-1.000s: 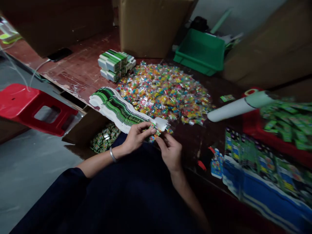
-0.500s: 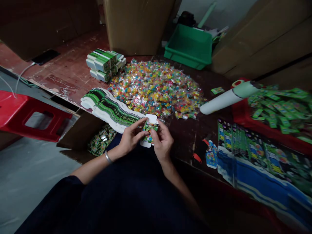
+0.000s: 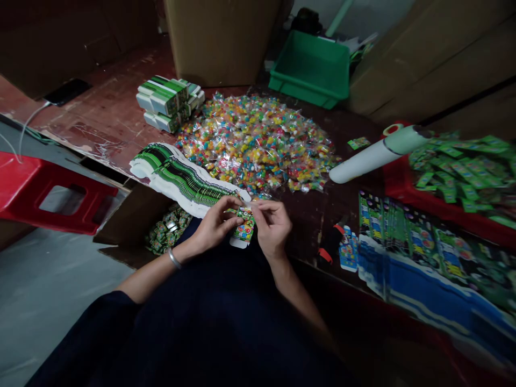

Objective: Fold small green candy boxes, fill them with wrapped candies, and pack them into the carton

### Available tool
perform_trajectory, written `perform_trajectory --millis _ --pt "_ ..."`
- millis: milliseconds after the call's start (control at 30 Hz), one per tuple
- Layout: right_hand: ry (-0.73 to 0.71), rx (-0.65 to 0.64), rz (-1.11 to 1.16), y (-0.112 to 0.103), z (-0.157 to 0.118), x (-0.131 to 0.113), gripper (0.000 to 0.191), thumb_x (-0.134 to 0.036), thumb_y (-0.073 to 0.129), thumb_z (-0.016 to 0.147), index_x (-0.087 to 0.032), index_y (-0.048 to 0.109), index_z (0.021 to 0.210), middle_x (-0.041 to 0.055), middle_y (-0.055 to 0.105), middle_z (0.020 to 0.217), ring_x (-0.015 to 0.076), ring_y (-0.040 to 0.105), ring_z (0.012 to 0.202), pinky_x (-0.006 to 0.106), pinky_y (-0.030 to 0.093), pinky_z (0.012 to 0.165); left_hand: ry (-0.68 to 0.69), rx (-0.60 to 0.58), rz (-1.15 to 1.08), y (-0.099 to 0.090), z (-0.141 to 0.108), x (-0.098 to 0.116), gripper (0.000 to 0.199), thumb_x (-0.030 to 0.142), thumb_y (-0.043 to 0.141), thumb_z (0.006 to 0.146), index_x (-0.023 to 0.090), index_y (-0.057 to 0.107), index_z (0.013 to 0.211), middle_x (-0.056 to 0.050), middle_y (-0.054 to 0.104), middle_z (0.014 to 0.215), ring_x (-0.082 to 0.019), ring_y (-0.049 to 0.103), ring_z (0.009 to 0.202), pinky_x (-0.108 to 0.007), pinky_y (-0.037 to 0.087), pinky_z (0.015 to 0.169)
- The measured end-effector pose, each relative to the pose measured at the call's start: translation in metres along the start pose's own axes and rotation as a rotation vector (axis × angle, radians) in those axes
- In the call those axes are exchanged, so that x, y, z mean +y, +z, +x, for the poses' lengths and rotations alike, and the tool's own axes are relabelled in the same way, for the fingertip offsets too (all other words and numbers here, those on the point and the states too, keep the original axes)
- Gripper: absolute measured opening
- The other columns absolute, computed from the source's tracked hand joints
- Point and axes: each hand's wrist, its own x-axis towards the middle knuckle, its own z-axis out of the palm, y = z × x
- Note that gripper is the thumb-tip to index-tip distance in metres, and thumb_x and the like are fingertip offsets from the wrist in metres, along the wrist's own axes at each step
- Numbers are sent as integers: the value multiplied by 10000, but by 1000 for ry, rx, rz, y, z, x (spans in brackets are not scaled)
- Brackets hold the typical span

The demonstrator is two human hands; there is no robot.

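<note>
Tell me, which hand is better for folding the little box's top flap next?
Probably the right hand: its fingers are at the top end of the little box. The left hand grips the box's side, so it seems better placed to steady it.

1. We look out from the person's head, forward and down over the table, with the heap of bagged sweets a little above the middle of our view.
2. Closest to us, on the heap's near side, come the dark clothing, left hand and right hand.
3. Beyond the heap we face the cardboard box and green tray.
4. Our view is wide, taking in the red stool left of the heap and the red container to its right.
</note>
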Motion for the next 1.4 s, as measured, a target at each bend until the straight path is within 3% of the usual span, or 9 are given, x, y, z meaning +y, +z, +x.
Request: perform_trajectory --millis 300,467,567,700,867,967,1067,1233,1400 --pt "325 -272 163 -9 24 -18 273 -423 869 771 -228 692 846 1 716 805 167 671 748 303 558 706 93 54 56 -2 -3 0 366 321 787 901 217 520 1128 -48 597 1112 -124 657 881 -244 607 779" --pt "361 -343 142 -18 40 -11 255 -398 855 769 -210 697 702 -26 661 665 133 582 631 282 475 630 103 7 105 -2 -4 -1 359 281 751 921 220 528 1196 -72 601 1151 -176 669 987 -316 646 864" --pt "296 -344 90 -20 40 -12 246 -377 826 810 -211 691 690 -31 646 653 131 567 621 286 453 629 63 -13 127 -3 -4 2 428 238 738 925 221 541 1304 -86 625 1136 -191 688 978 -336 646 857" --pt "12 -273 -47 -17 27 -21 196 -320 745 911 -235 694 743 1 690 779 172 654 757 322 525 727 62 -20 158 -2 -6 8 439 236 703 954 215 598 1379 -120 678 1218 -207 697 1006 -342 628 876" --pt "-131 -348 -93 -23 14 -22 88 -323 724 947 -270 740 878 34 748 981 206 724 942 384 589 882 40 -32 131 0 -6 11 231 288 738 930 177 726 1132 -104 748 1137 -181 709 898 -296 601 803" --pt "-18 -379 -83 -42 25 -10 198 -447 688 961 -273 745 1036 60 759 1079 216 737 963 351 611 781 1 -4 95 -5 -3 11 242 320 796 880 171 715 1051 -62 731 979 -150 678 805 -256 577 727" --pt "162 -128 -245 -69 42 13 360 -518 607 978 -249 694 1202 71 762 1023 200 719 790 312 569 622 -14 106 86 -16 1 12 303 332 867 799 173 658 951 -10 654 861 -128 634 775 -222 561 689" --pt "247 -256 -661 -85 49 57 277 -448 746 851 -214 732 999 73 759 936 198 664 695 365 551 736 -75 208 45 -32 5 14 485 301 898 722 213 566 1064 13 617 923 -100 620 676 -191 526 557" --pt "182 -261 -755 -71 42 77 234 -406 805 780 -219 694 865 42 690 863 210 631 746 357 516 737 -187 144 -22 -32 4 17 526 251 789 778 225 570 1256 -42 677 1173 -126 691 723 -313 626 725"
